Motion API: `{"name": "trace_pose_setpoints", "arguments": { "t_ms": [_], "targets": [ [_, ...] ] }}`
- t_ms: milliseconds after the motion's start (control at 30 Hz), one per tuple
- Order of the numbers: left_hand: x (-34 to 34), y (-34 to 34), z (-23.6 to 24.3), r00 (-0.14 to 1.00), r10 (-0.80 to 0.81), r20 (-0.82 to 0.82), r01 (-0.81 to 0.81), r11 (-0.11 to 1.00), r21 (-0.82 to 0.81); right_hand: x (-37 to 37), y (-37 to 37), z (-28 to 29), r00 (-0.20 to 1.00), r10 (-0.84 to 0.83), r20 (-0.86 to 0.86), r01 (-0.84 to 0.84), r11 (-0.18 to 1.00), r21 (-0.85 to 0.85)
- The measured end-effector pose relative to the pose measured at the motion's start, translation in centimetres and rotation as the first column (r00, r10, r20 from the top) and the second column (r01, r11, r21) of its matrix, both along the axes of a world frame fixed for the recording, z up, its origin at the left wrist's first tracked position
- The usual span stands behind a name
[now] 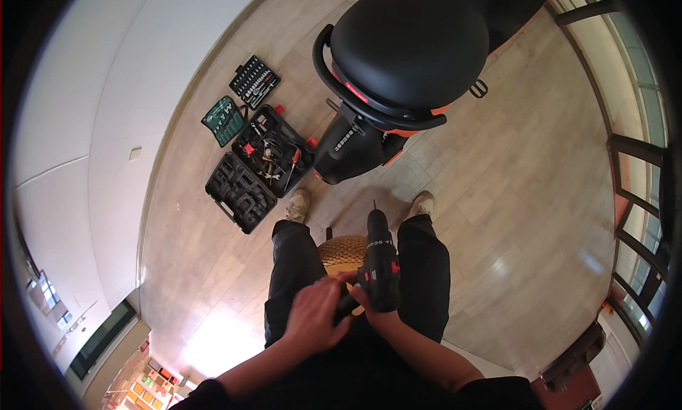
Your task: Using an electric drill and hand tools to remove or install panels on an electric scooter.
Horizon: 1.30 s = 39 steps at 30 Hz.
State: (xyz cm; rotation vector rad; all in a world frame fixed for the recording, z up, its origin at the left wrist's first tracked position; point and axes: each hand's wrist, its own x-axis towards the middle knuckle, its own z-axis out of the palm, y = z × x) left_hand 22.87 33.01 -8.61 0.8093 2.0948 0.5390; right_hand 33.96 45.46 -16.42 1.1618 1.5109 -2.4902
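A black cordless drill [382, 269] with red accents lies on its side above my lap. Its thin bit points away from me, and its handle runs to the left. My right hand [371, 312] is closed round the drill near the back of its body and handle. Over the handle's lower end, my left hand [314, 312] is closed too; its fingertips are partly hidden. Between my knees, below the drill, shows a woven stool seat [342, 252].
Ahead stands a scooter with a round black seat [408, 44] and a rear rack [348, 101]. Left of it, an open black toolbox [241, 191] holds loose tools, beside a socket set [254, 82] and a green tool pouch [223, 120]. A white wall [106, 112] runs along the left.
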Motion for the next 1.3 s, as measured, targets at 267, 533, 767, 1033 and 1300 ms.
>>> {"name": "trace_pose_setpoints", "arguments": {
  "t_ms": [267, 533, 767, 1033, 1300],
  "targets": [
    [6.5, -17.0, 2.0, 0.936, 0.252, 0.247, 0.023, 0.654, -0.756, 3.4, 5.6, -3.4, 0.976, -0.215, 0.040, 0.217, 0.930, -0.298],
    [-0.3, -16.8, -3.4, 0.704, -0.243, 0.668, 0.670, 0.539, -0.510, 0.0, 6.5, -7.5, 0.996, -0.002, 0.085, 0.005, 1.000, -0.030],
    [-14.8, 3.7, -19.8, 0.769, 0.601, 0.217, -0.618, 0.615, 0.489, -1.2, 4.7, -13.4, 0.995, 0.049, 0.083, -0.060, 0.990, 0.125],
    [-15.6, 6.5, -31.0, 0.525, 0.562, 0.639, -0.849, 0.402, 0.344, 1.0, 2.3, -15.7, 0.997, 0.076, -0.007, -0.067, 0.917, 0.394],
    [-17.0, 2.8, -34.0, 0.526, 0.579, 0.623, -0.844, 0.263, 0.468, 1.9, -1.7, -11.8, 0.997, 0.081, 0.002, -0.051, 0.610, 0.791]
  ]
}}
